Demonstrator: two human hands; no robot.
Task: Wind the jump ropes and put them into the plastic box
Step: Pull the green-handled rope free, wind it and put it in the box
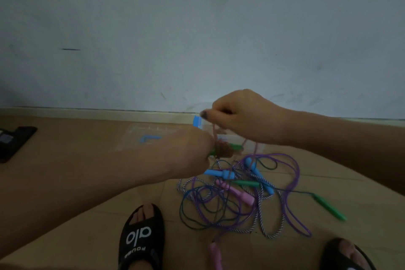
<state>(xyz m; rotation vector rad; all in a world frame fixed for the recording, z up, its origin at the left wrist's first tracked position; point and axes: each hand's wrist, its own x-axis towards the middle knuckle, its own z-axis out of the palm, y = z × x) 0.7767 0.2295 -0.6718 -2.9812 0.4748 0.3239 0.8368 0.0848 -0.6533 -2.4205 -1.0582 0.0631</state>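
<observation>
Left hand (186, 151) curled round a green handle (235, 147), wrapped in pinkish rope coils (225, 150), held level above the floor (65, 177). Right hand (243, 116) higher and just beyond, fingers closed, pinching the pink cord (214, 132) that drops straight down to the coils. Thumbnail dark with polish, pointing left.

Behind both hands, against the skirting (87, 113) at the foot of the wall (197, 28), a clear plastic box (249, 146), mostly hidden by the hands and blurred; contents impossible to tell. Blue latch (197, 121) showing just left of the right thumb. Left of the box, flat on the floor, a clear lid (151, 136) with a blue clip (149, 139).

Below the hands, a loose tangle of ropes (230, 199) on the floor: purple cord (293, 195), thin dark green cord (186, 215), and a white-and-purple twisted one (260, 217), all crossing over one another. Among them, two blue handles (221, 173), a pink handle (236, 193) and a green one (246, 183). Well off to the right of the heap, another green handle (329, 207) at the end of its dark cord. Near the bottom edge, a second pink handle (214, 256), apart from the heap.

At the bottom, a black slide sandal (142, 241) with white lettering on one foot, a second sandal (346, 256) at the right corner. At the far left, a dark flat object (15, 142) on the floor, unclear what.
</observation>
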